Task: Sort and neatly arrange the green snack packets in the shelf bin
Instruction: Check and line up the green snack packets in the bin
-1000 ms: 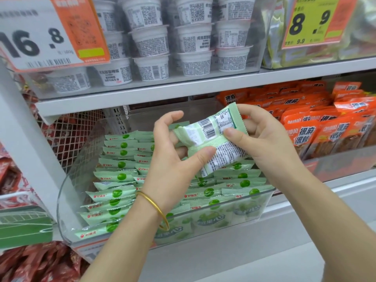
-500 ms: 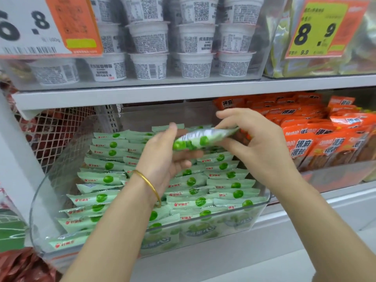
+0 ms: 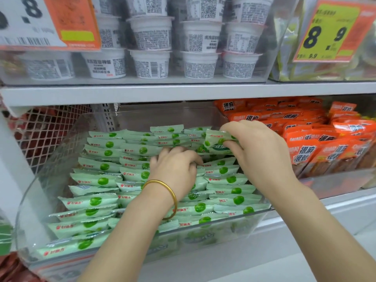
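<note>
**Fig. Head view, the shelf bin partly arranged.** The fingers (image 3: 234, 129) of the right hand (image 3: 258, 153) pinch one held packet (image 3: 217, 142) by its right end. It is tilted, just above the rear of the right-hand column. The fingers (image 3: 164, 152) of the left hand (image 3: 175, 171) curl down into the middle column. Their tips are buried among packets, so I cannot tell whether they grip one or only part a gap.

Around both hands the green snack packets (image 3: 95, 201) lie label-up in three overlapping columns. They fill the clear shelf bin (image 3: 34, 210) from front to rear.

I judge the sorting largely done. The held packet is not yet seated, and a few rear packets sit askew.

Orange packets (image 3: 325, 143) fill the neighbouring bin, and white cups (image 3: 150, 64) stand on the shelf above.
</note>
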